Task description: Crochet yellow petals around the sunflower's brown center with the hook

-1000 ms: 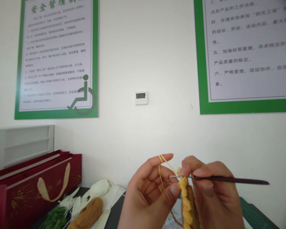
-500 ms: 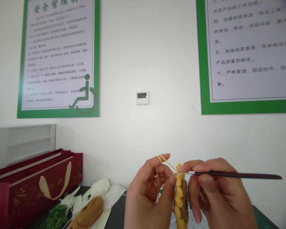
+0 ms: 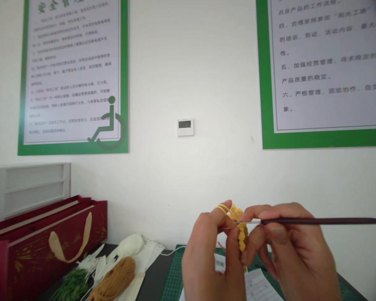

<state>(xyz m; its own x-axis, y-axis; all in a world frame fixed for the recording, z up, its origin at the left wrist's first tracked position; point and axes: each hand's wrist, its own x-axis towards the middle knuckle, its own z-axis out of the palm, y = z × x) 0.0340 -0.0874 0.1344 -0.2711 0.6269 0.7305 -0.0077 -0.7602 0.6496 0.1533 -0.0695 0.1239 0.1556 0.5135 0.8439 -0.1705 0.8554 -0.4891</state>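
Yellow crochet piece (image 3: 242,236) held up between two hands over the green cutting mat (image 3: 172,276).

At the table's left stands a red gift bag (image 3: 50,246), its inside hidden from here, with a white shelf rack (image 3: 28,188) behind it. The left hand (image 3: 211,255) pinches the piece, with yellow yarn (image 3: 223,207) looped over its forefinger. The right hand (image 3: 296,259) grips a dark crochet hook (image 3: 319,220) whose tip is at the piece's top. Since half a second ago the left hand has turned its back to me and hides most of the piece, and the hook has risen slightly. Ochre yarn (image 3: 115,278), white yarn (image 3: 130,246) and green yarn (image 3: 70,286) lie beside the bag, and printed papers (image 3: 260,288) lie under the hands.
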